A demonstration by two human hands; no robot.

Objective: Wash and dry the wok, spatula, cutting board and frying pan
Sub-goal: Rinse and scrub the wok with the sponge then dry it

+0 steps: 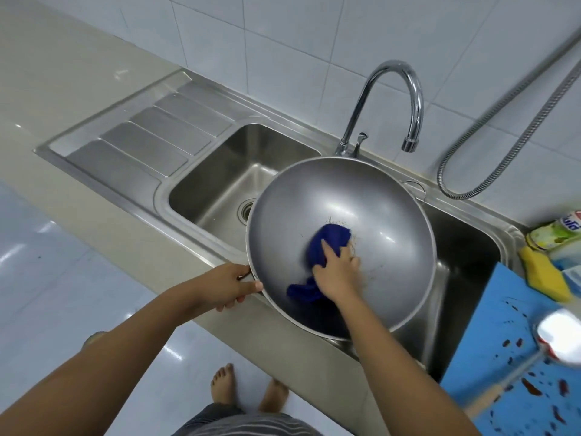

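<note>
The wok (pixel 371 196) hangs tilted over the sink (pixel 220 171), its bowl turned towards the person, likely to make wiping easier. At the sink's front edge the left grip (pixel 234 286) curls tight round its handle. The right grip (pixel 338 273) clutches a blue cloth (pixel 330 239), pressing it into the bowl.

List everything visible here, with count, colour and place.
wok: 1, grey steel, tilted over the sink
cloth: 1, dark blue, inside the wok
sink: 1, steel, two bowls, drainboard at left
faucet: 1, chrome, behind the wok
hose: 1, metal, along the wall
cutting board: 1, blue, red-stained, right of sink
spatula: 1, steel, on the cutting board
sponge: 1, yellow, behind the cutting board
bottle: 1, yellow-green, behind the sponge
countertop: 1, beige, around the sink
left hand: 1, gripping the wok's rim
right hand: 1, holding the cloth inside the wok
feet: 2, bare, on the floor
</note>
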